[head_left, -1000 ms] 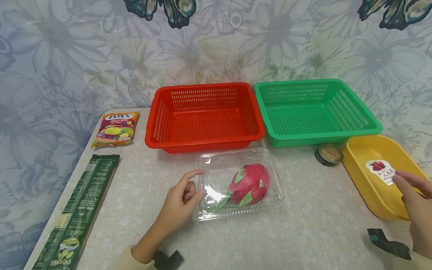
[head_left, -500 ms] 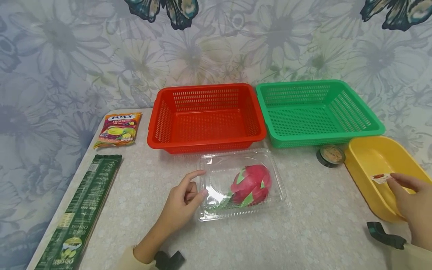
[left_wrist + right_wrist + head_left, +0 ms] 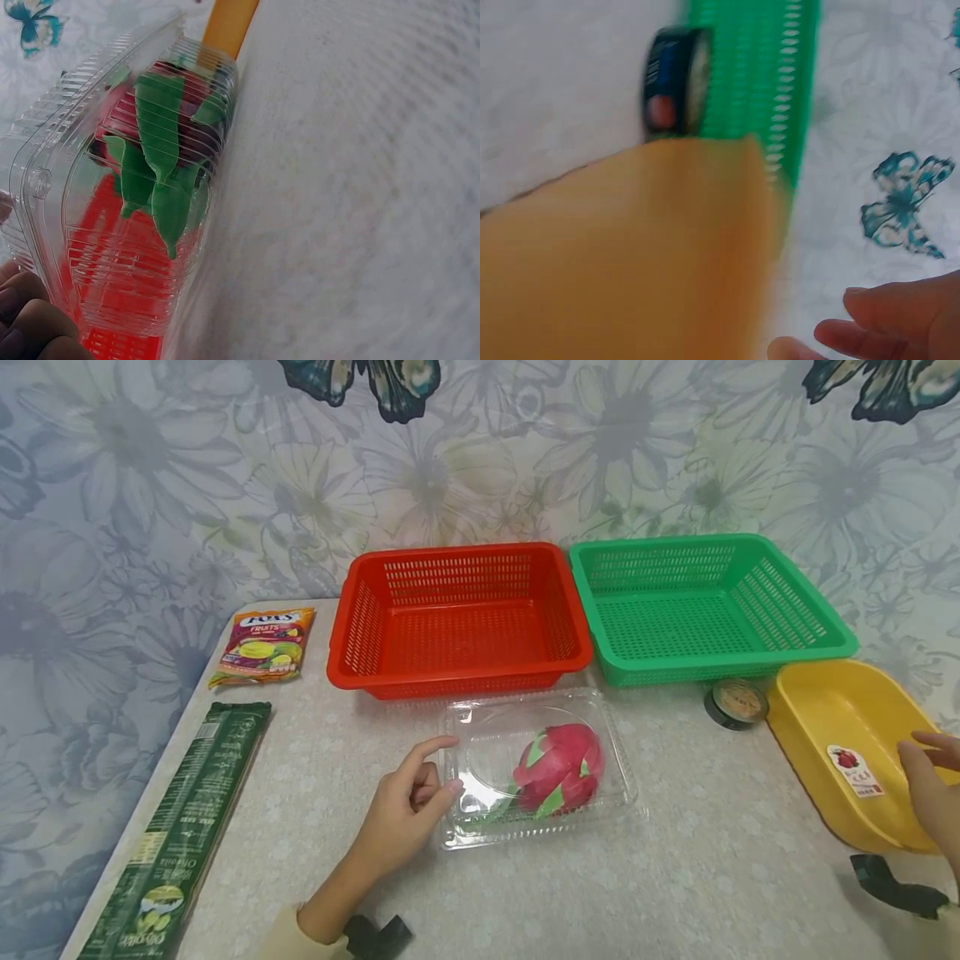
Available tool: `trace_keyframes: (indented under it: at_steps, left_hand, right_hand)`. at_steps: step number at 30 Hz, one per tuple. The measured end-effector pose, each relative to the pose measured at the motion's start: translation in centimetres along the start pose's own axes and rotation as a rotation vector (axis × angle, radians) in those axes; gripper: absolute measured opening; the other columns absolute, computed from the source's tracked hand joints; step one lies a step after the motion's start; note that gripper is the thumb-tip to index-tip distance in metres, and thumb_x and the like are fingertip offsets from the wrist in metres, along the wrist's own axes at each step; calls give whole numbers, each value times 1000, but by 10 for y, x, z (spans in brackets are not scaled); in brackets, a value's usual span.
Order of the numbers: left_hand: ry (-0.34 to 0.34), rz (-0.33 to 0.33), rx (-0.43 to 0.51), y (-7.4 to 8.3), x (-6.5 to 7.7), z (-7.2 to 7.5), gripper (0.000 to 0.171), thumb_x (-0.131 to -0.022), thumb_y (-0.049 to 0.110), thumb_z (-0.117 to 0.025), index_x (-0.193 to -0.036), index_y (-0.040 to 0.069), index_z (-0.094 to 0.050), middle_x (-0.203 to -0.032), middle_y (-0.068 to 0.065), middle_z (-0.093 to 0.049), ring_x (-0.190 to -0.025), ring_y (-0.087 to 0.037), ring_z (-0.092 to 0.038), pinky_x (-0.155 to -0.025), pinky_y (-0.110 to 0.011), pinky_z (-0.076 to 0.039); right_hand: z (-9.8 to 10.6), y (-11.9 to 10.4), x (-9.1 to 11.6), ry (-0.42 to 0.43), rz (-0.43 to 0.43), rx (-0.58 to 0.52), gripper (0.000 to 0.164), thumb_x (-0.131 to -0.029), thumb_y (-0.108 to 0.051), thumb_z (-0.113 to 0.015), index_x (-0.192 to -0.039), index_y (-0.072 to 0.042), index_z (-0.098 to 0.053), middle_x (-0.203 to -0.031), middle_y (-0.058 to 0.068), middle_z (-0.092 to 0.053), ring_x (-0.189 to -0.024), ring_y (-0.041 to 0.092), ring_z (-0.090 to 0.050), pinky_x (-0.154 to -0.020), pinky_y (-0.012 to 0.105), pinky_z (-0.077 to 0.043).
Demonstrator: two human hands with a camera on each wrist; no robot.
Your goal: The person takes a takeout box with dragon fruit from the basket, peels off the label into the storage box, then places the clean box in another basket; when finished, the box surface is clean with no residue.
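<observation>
My left hand [image 3: 408, 797] touches the left rim of a clear plastic clamshell box [image 3: 480, 760] with its index finger and thumb, while the other fingers are bent in. Inside the closed box lies a pink dragon fruit [image 3: 558, 768] with green scales, at the right side. In the left wrist view, bent fingers [image 3: 37, 330] show beside the box's ridged edge. Over the right part of a yellow tub [image 3: 877, 693], my right hand [image 3: 933, 785] holds nothing, thumb and fingers apart. A small white label [image 3: 857, 770] with a red fruit picture lies in the tub.
A red basket [image 3: 457, 683] and a green basket [image 3: 720, 668] stand along the wall. Between box and tub sits a small round container [image 3: 737, 703]. On the left lie a candy bag [image 3: 262, 647] and a long green packet [image 3: 176, 827].
My right hand has let go of the label, which now lies in the tub, and has moved right. My left hand and the clear box stay in place.
</observation>
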State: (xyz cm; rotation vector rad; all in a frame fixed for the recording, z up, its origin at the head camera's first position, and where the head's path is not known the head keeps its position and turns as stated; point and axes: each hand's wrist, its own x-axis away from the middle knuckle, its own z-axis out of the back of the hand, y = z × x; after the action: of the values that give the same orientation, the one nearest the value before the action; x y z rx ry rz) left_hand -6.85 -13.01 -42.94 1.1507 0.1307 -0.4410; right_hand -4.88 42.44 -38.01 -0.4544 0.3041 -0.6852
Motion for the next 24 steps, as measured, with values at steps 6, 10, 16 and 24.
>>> trace_keyframes:
  at_steps: [6,10,16,24]
  left_hand:
    - [-3,3,8,1,0,1,48,-95,13,-73,-140,18,-55,-67,5,-38,-59,-6,-36,-50,-24,-35]
    - [-5,5,3,1,0,1,47,-95,15,-73,-139,18,-56,-67,6,-37,-59,-5,-35,-51,-24,-34]
    - [-11,-31,-6,-3,1,0,46,-97,16,-72,-139,23,-55,-67,5,-34,-58,-4,-31,-50,-23,-30]
    - [3,-85,-146,-8,3,1,46,-97,21,-70,-141,21,-55,-65,10,-32,-57,-1,-26,-50,-21,-26]
  right_hand:
    - [13,-25,-19,-38,196,-26,47,-111,-25,-39,-151,0,-42,-131,36,-55,-60,-5,-39,-49,9,-30]
    - [14,-39,-39,-90,397,-70,48,-110,-25,-45,-146,6,-46,-104,16,-73,-47,2,-39,-47,12,-35]
    - [8,-49,-66,-248,486,-172,43,-109,-28,-48,-139,3,-51,-76,-42,-45,-50,16,-45,-51,20,-37]
    - [-2,-49,-95,-362,311,-270,5,-108,-39,-46,-111,-42,-43,-74,-32,-57,-58,15,-54,-54,26,-43]
